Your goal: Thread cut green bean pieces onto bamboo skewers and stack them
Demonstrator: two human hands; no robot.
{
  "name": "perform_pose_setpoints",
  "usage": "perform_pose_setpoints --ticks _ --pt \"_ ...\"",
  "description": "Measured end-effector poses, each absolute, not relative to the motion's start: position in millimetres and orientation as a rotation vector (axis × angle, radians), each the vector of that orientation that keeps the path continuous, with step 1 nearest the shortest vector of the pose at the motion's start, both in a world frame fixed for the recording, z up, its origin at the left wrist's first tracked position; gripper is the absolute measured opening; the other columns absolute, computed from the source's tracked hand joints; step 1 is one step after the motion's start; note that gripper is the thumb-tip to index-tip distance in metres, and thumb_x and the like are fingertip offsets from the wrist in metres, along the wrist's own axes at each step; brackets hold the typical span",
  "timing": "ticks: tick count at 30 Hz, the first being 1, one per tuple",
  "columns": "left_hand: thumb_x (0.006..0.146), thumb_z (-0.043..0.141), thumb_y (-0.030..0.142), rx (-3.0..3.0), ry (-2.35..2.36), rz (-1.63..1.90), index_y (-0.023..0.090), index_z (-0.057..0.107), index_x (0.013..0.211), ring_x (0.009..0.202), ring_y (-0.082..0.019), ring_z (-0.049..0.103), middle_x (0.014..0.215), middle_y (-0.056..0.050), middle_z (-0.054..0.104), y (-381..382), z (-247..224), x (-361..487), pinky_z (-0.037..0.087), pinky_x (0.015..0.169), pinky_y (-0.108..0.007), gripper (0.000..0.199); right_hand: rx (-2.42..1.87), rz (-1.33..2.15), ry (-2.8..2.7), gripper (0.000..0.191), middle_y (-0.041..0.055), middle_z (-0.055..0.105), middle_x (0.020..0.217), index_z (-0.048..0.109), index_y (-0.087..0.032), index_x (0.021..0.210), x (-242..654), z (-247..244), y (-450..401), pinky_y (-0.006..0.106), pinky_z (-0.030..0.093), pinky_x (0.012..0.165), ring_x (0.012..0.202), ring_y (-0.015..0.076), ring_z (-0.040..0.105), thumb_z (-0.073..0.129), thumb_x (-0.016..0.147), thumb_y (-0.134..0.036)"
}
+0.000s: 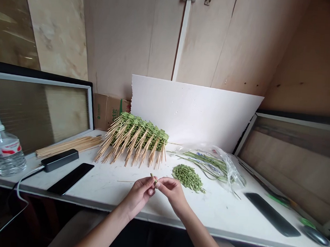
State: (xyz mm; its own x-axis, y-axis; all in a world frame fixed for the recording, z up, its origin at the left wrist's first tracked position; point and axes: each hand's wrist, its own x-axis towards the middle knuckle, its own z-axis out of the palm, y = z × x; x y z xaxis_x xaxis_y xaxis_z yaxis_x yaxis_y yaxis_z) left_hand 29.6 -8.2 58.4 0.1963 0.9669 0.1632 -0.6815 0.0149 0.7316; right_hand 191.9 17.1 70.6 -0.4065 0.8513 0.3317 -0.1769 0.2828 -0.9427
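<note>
Both hands meet above the front middle of the white table. My left hand [142, 191] pinches a small green stem piece [152, 175] and a thin wooden skewer [124, 181] sticks out to its left. My right hand [172, 192] has thumb and fingers pressed together at the same green piece, touching the left fingertips. Just right of the hands lies a pile of short green pieces [188, 177]. Behind them, a large stack of skewered green pieces [150, 128] has its bare sticks pointing toward me.
Bare skewers [70, 146], a black box [60, 160], a phone [71, 178] and a water bottle [4, 151] are at left. Long green stems [204, 161] in a plastic bag [230, 163], a dark keyboard-like slab [272, 214] and a mouse [315, 235] lie right. A white board [194, 112] stands behind.
</note>
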Motion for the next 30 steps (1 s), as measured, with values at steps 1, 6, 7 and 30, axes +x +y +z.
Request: perform_pose_setpoints --ticks 1,6,7,30 --pt "0.080 0.087 0.041 0.847 0.496 1.370 0.012 0.079 0.085 0.064 -0.008 0.039 0.070 0.001 0.053 -7 58 28 0.036 0.065 -0.022 0.030 -0.687 1.200 -1.606 0.024 0.0060 0.077 0.081 0.083 -0.024 0.090 193 69 18 0.036 0.050 0.077 0.076 0.0222 0.066 0.080 0.084 -0.047" --pt "0.080 0.085 0.049 0.999 0.707 1.445 0.013 0.080 0.082 0.063 -0.009 0.040 0.062 0.002 0.052 -2 55 24 0.036 0.067 -0.024 0.036 -0.817 0.658 -1.735 0.015 0.0054 0.077 0.082 0.083 -0.028 0.093 194 68 17 0.035 0.049 0.073 0.077 0.0223 0.063 0.081 0.085 -0.041" --pt "0.079 0.085 0.050 1.010 0.738 1.457 0.013 0.079 0.081 0.061 -0.009 0.038 0.060 0.002 0.050 -3 55 24 0.034 0.064 -0.023 0.037 -0.813 0.598 -1.745 0.013 0.0051 0.076 0.081 0.083 -0.029 0.093 193 67 16 0.036 0.049 0.072 0.077 0.0222 0.063 0.080 0.086 -0.040" --pt "0.083 0.080 0.051 1.059 0.792 1.471 0.013 0.082 0.091 0.058 -0.009 0.027 0.057 0.005 0.039 -9 60 27 0.027 0.059 -0.024 0.040 -0.857 0.677 -1.658 0.021 0.0062 0.073 0.083 0.079 -0.026 0.085 180 67 0 0.036 0.047 0.074 0.082 0.0245 0.062 0.070 0.093 -0.043"
